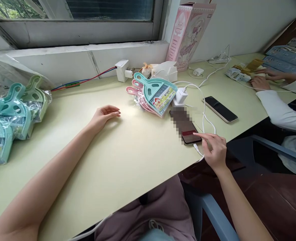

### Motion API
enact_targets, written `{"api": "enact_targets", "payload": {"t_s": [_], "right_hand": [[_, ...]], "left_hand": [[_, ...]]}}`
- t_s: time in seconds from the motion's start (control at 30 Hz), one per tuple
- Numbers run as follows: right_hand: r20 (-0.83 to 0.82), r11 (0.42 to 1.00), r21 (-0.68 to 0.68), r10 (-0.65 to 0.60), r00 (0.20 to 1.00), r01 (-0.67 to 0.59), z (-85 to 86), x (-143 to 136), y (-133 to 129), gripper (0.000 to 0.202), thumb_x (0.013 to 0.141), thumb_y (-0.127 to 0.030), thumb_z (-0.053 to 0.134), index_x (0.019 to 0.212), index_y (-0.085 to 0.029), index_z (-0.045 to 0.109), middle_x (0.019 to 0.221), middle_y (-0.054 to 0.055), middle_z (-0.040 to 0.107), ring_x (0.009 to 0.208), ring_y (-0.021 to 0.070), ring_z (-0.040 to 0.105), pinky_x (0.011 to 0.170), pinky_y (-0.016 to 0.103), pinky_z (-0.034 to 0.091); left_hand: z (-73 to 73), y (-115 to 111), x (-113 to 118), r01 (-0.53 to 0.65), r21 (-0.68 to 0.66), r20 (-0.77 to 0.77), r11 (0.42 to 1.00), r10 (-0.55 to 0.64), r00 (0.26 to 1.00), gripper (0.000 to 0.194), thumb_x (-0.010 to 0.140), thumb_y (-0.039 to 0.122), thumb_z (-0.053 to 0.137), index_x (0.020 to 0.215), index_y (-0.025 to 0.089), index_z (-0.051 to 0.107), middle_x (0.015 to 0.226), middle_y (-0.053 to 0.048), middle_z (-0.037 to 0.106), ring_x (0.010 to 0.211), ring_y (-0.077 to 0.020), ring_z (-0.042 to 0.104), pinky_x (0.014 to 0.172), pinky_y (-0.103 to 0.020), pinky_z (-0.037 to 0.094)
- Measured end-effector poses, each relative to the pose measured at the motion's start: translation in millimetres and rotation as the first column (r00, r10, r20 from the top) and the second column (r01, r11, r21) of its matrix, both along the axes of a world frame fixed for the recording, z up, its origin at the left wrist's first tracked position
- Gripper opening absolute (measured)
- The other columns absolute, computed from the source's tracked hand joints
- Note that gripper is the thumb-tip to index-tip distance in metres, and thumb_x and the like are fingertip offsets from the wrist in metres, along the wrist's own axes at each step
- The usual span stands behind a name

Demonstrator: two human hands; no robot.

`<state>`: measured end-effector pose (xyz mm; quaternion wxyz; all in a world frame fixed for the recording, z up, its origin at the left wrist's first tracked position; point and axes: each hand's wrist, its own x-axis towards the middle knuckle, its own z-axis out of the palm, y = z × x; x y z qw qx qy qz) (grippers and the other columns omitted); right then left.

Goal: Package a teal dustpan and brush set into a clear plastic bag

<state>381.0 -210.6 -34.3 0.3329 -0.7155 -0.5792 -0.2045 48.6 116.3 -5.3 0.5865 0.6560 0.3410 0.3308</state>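
Note:
My left hand (pixel 105 116) rests on its side on the pale table (pixel 128 160), fingers loosely curved with a gap between thumb and fingers, holding nothing. On the right, my right hand (pixel 214 149) has its index finger stretched onto the lower screen of a dark phone (pixel 189 129); nothing is held in it. A white cable is plugged into that phone's near end. Just beyond lie stacked small dustpan sets, a teal one (pixel 160 93) over pink ones (pixel 133 90), in clear wrap.
More wrapped teal and green dustpan sets (pixel 14 110) lie at the left. A second phone (pixel 220 108), white chargers (pixel 181 95) and a pink box (pixel 188 36) stand or lie rightward. Another person's hands (pixel 262 80) work at the far right.

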Motion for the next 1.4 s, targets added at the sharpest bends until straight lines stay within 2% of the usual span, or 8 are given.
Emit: {"api": "enact_targets", "payload": {"t_s": [0.13, 0.3, 0.43, 0.63, 0.77, 1.03, 1.23, 1.4], "right_hand": [[-0.064, 1.0, 0.02, 0.022, 0.998, -0.021, 5.6, -4.2, 4.5, 0.024, 0.094, -0.024, 0.051, 0.112, -0.025, 0.067, 0.101, 0.005, 0.078, 0.094, 0.0236, 0.071, 0.086, 0.039, 0.047], [-0.146, 0.98, 0.198, 0.029, 0.989, 0.001, -2.3, -4.2, 5.4, 0.018, 0.092, -0.028, 0.051, 0.092, -0.026, 0.069, 0.082, 0.002, 0.077, 0.082, 0.0241, 0.071, 0.083, 0.042, 0.049], [-0.183, 0.973, 0.229, 0.087, 0.979, -0.044, -5.4, -1.0, 3.7, 0.025, 0.092, -0.033, 0.05, 0.079, -0.026, 0.07, 0.071, 0.001, 0.074, 0.075, 0.0238, 0.07, 0.083, 0.044, 0.048], [-0.144, 0.985, 0.16, 0.082, 0.986, -0.059, -2.6, -1.1, 3.4, 0.036, 0.094, -0.032, 0.047, 0.069, -0.027, 0.073, 0.066, -0.001, 0.073, 0.075, 0.0226, 0.071, 0.086, 0.043, 0.044], [-0.122, 0.992, 0.126, 0.04, 0.992, -0.024, -1.4, -3.0, 4.8, 0.031, 0.094, -0.029, 0.048, 0.077, -0.027, 0.075, 0.076, -0.001, 0.076, 0.079, 0.0222, 0.072, 0.087, 0.043, 0.044], [-0.151, 0.987, 0.14, 0.1, 0.983, -0.079, 0.2, -2.6, 5.6, 0.023, 0.093, -0.03, 0.051, 0.09, -0.026, 0.073, 0.086, 0.001, 0.078, 0.087, 0.0241, 0.072, 0.088, 0.043, 0.044], [-0.174, 0.98, 0.162, 0.14, 0.975, -0.112, 0.4, -1.4, 3.6, 0.025, 0.093, -0.03, 0.051, 0.082, -0.027, 0.073, 0.077, 0.0, 0.077, 0.082, 0.0235, 0.072, 0.086, 0.043, 0.046], [-0.14, 0.993, 0.105, 0.073, 0.987, -0.058, 1.2, -2.6, 5.0, 0.027, 0.093, -0.031, 0.052, 0.078, -0.027, 0.074, 0.077, -0.001, 0.077, 0.08, 0.0227, 0.072, 0.089, 0.043, 0.044]], "left_hand": [[1.8, -1.6, 0.1, -0.018, -0.023, 0.007, 1.0, 0.018, 1.0, 0.038, 0.061, 0.041, 0.086, 0.089, 0.019, 0.072, 0.094, -0.008, 0.073, 0.086, -0.0229, 0.071, 0.088, -0.039, 0.058], [2.0, -2.7, -1.3, -0.021, -0.021, 0.011, 1.0, 0.021, 1.0, 0.047, 0.062, 0.038, 0.086, 0.103, 0.02, 0.07, 0.094, -0.007, 0.073, 0.087, -0.022, 0.071, 0.09, -0.039, 0.057], [2.8, -3.1, -2.0, -0.018, -0.003, 0.001, 1.0, 0.018, 1.0, 0.049, 0.06, 0.036, 0.088, 0.103, 0.02, 0.07, 0.096, -0.007, 0.073, 0.09, -0.0224, 0.071, 0.091, -0.039, 0.057], [5.6, -5.0, -0.8, -0.022, -0.008, 0.006, 1.0, 0.022, 1.0, 0.045, 0.062, 0.038, 0.086, 0.1, 0.02, 0.07, 0.096, -0.007, 0.072, 0.09, -0.0225, 0.071, 0.091, -0.038, 0.057], [6.0, -5.9, -0.5, -0.025, -0.015, 0.003, 1.0, 0.025, 1.0, 0.042, 0.064, 0.04, 0.084, 0.099, 0.02, 0.071, 0.096, -0.008, 0.072, 0.089, -0.0224, 0.071, 0.091, -0.039, 0.057], [4.6, -4.6, -0.3, -0.03, -0.022, -0.001, 0.999, 0.03, 1.0, 0.044, 0.06, 0.038, 0.087, 0.097, 0.019, 0.071, 0.096, -0.008, 0.072, 0.089, -0.0222, 0.071, 0.09, -0.038, 0.057], [3.1, -4.0, -0.7, -0.01, -0.004, 0.007, 1.0, 0.01, 1.0, 0.042, 0.062, 0.037, 0.086, 0.097, 0.02, 0.071, 0.097, -0.008, 0.072, 0.087, -0.0212, 0.071, 0.089, -0.038, 0.057], [4.0, -4.6, -0.1, -0.012, -0.009, 0.007, 1.0, 0.013, 1.0, 0.041, 0.064, 0.039, 0.085, 0.097, 0.019, 0.071, 0.095, -0.008, 0.072, 0.087, -0.0213, 0.071, 0.089, -0.038, 0.057]]}}
